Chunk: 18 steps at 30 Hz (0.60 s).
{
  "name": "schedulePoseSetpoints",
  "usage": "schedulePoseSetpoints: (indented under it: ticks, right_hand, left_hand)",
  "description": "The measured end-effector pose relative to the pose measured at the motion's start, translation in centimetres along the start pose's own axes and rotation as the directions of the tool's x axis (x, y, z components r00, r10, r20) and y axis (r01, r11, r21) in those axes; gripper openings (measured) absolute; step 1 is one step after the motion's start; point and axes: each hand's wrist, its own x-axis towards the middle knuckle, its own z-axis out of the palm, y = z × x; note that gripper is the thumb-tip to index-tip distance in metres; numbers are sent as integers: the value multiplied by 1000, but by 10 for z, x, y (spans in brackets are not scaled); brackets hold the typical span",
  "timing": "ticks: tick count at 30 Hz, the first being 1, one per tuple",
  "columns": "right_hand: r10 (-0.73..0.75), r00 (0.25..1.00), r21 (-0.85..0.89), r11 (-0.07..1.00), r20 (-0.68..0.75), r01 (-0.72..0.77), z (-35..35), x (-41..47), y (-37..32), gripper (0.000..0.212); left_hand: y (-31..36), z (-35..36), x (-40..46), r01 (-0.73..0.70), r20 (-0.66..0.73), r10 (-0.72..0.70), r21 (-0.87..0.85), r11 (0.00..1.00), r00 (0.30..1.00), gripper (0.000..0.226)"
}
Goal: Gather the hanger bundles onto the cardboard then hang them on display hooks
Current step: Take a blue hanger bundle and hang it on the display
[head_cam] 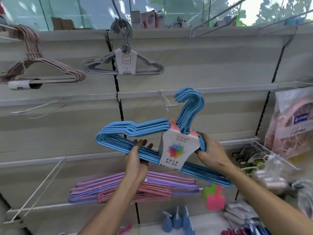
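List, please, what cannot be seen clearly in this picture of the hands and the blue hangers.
- Head view: the left hand has its fingertips hidden behind the blue hanger bundle.
- Head view: the purple and pink hanger bundles are partly covered by the left forearm.
- Head view: small print on the bundle's label is too small.
- Head view: goods at the lower right are blurred.
- No cardboard is in view.

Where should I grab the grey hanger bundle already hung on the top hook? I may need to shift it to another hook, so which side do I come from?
Probably grip the grey hanger bundle at the neck just above its white paper label, where the wires gather tight. Come from the front and slightly below, then lift up: its hooks curl over the display hook.
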Motion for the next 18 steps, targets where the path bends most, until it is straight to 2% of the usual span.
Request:
schedulePoseSetpoints:
  ticks: [6, 9, 18]
  right_hand:
    - [13, 1000, -87, 996, 23, -11, 3, 24, 13, 54]
    - [-6, 999, -137, 990, 48, 13, -2, 44, 19, 55]
    - [-115, 987, -197, 971, 116, 137, -7, 107, 34, 60]
  left_hand:
    - [-8, -2, 24, 106, -4, -108, -166, 980, 994, 13]
    - [-17, 3, 33, 101, -47, -114, -228, 968, 992, 7]
    - [-34, 18, 71, 51, -114, -103, -392, 919, 988, 6]
